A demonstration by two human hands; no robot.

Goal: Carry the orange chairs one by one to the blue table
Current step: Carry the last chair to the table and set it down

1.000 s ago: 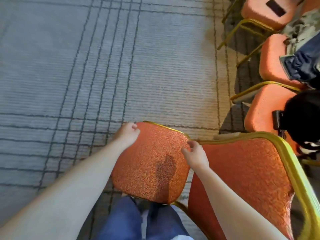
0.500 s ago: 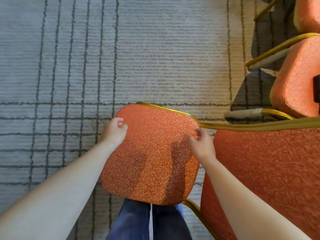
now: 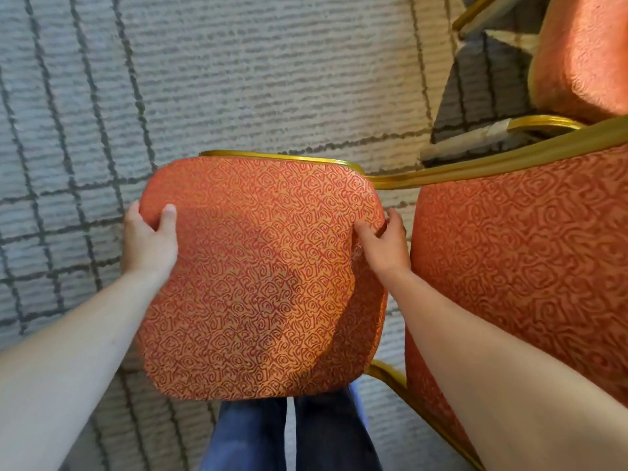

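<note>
Carpet: grey, ribbed, with dark grid lines. It fills most of the view, and there is a darker patterned patch toward its far right.

Second chair: orange swirl fabric with gold trim. It's on the person's right, just beside the held one, with a narrow gap between them.

Chair, the one being handled: same orange swirl fabric. The padded panel faces up at the camera, and a gold frame shows along its far edge. It sits straight in front of the person, over the carpet's grid lines. Its legs are hidden, so I can't tell whether it's off the carpet.

Third chair: orange cushion at far right, beyond the second chair, by the dark patch.

Jeans: blue, both legs visible just past the pad's near edge.

Left hand: clamped on the pad's left edge. The thumb is on the face and the fingers wrap behind, out of sight.

Right hand: clamped on the pad's right edge. The thumb is on the fabric face and the fingers curl round the edge into the gap next to the second chair.

Both forearms are bare and stretched forward.
</note>
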